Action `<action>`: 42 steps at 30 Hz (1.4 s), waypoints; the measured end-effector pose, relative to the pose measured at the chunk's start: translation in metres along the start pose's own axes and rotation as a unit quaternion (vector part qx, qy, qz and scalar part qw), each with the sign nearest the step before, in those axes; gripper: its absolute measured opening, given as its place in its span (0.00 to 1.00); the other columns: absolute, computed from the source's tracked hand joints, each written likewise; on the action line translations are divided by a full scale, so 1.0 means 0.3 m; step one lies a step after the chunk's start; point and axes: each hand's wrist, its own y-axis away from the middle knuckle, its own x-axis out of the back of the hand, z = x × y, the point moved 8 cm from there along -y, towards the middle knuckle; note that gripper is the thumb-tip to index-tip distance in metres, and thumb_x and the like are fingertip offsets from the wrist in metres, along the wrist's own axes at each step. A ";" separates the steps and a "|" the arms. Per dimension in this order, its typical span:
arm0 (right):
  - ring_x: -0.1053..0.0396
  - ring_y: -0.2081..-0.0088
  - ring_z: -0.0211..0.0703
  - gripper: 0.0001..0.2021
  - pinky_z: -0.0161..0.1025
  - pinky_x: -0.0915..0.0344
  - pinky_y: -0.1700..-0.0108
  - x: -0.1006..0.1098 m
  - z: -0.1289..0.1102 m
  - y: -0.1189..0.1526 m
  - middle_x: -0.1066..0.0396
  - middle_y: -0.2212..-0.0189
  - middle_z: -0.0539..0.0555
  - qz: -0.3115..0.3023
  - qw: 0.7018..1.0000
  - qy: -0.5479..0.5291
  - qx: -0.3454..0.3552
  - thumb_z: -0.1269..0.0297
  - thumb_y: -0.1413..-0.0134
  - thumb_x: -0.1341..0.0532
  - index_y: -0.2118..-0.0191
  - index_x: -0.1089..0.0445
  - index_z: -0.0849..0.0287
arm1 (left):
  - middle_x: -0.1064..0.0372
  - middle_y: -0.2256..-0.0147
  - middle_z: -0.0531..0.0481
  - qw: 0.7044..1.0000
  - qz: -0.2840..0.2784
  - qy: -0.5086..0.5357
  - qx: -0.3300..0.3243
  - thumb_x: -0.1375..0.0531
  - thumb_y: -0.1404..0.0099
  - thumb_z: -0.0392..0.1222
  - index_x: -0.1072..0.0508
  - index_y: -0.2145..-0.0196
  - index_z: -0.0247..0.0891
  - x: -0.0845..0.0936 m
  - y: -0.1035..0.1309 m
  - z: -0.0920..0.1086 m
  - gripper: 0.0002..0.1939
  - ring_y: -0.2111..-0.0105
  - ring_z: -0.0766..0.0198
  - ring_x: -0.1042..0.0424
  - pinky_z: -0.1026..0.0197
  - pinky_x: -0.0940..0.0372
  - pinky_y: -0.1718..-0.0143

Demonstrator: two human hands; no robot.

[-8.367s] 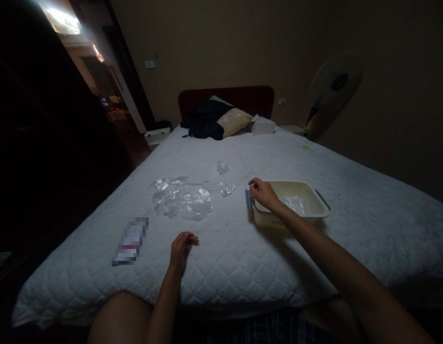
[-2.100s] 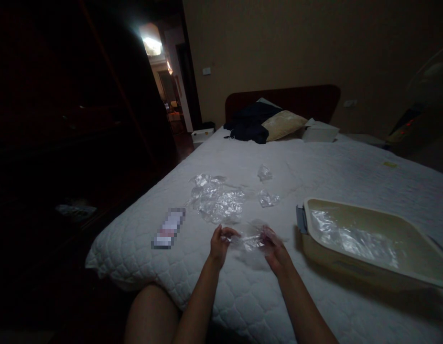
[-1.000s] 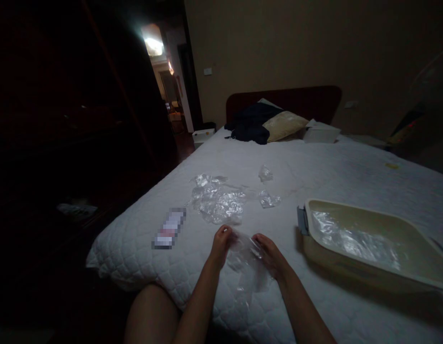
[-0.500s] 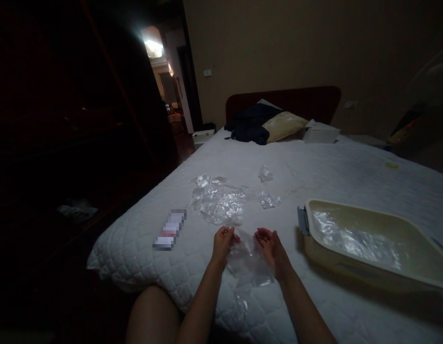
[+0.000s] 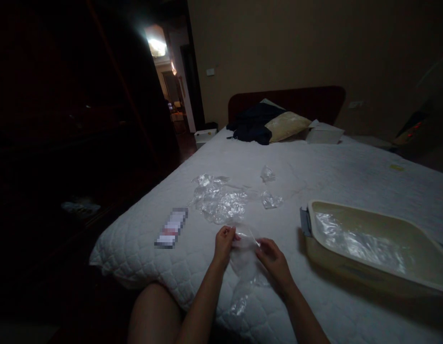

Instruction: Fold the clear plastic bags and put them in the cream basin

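Note:
Between my hands, near the bed's front edge, hangs a clear plastic bag. My left hand pinches its upper left part. On the other side, my right hand has its fingers closed on the bag's right edge. More clear plastic lies crumpled below, close to the bed's edge. Beyond my hands a pile of clear plastic bags is spread on the white quilted bed. Two small crumpled pieces, one nearer and one farther, lie right of the pile.
A beige bin with clear plastic inside stands on the right. At the left lies a flat blurred-out item. Dark clothing, a beige pillow and a white box are by the headboard.
My right hand has closed from spread fingers onto the bag's right edge. The bag's top is now stretched between both hands. The view has shifted slightly.

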 end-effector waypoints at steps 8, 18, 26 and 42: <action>0.32 0.73 0.40 0.15 0.34 0.36 0.71 0.055 0.080 -0.014 0.28 0.75 0.52 0.068 0.982 -0.135 -0.116 0.52 0.61 0.36 0.73 0.30 0.59 | 0.37 0.84 0.56 0.998 -0.037 0.017 0.050 0.41 0.52 0.60 0.38 0.77 0.36 -0.022 0.010 -0.026 0.22 0.88 0.73 0.43 0.70 0.49 0.88; 0.36 0.81 0.33 0.17 0.28 0.45 0.83 0.065 0.089 -0.019 0.30 0.77 0.47 0.069 0.967 -0.207 -0.134 0.58 0.64 0.34 0.65 0.33 0.56 | 0.46 0.87 0.60 0.997 -0.043 0.032 0.053 0.39 0.53 0.58 0.36 0.78 0.36 -0.017 0.022 -0.013 0.21 0.89 0.75 0.47 0.70 0.51 0.87; 0.35 0.80 0.32 0.17 0.28 0.44 0.81 0.083 0.085 -0.012 0.30 0.76 0.47 0.095 0.963 -0.214 -0.131 0.58 0.63 0.34 0.64 0.34 0.55 | 0.37 0.81 0.54 0.976 -0.084 0.094 0.176 0.47 0.50 0.65 0.34 0.68 0.35 0.001 0.069 -0.065 0.27 0.87 0.71 0.39 0.68 0.45 0.87; 0.36 0.80 0.30 0.15 0.28 0.40 0.80 0.074 0.086 -0.013 0.31 0.77 0.46 0.067 0.978 -0.157 -0.118 0.56 0.64 0.34 0.68 0.33 0.57 | 0.39 0.78 0.54 0.974 -0.134 0.087 0.161 0.40 0.52 0.56 0.34 0.74 0.34 -0.005 0.114 -0.060 0.20 0.81 0.71 0.37 0.70 0.43 0.84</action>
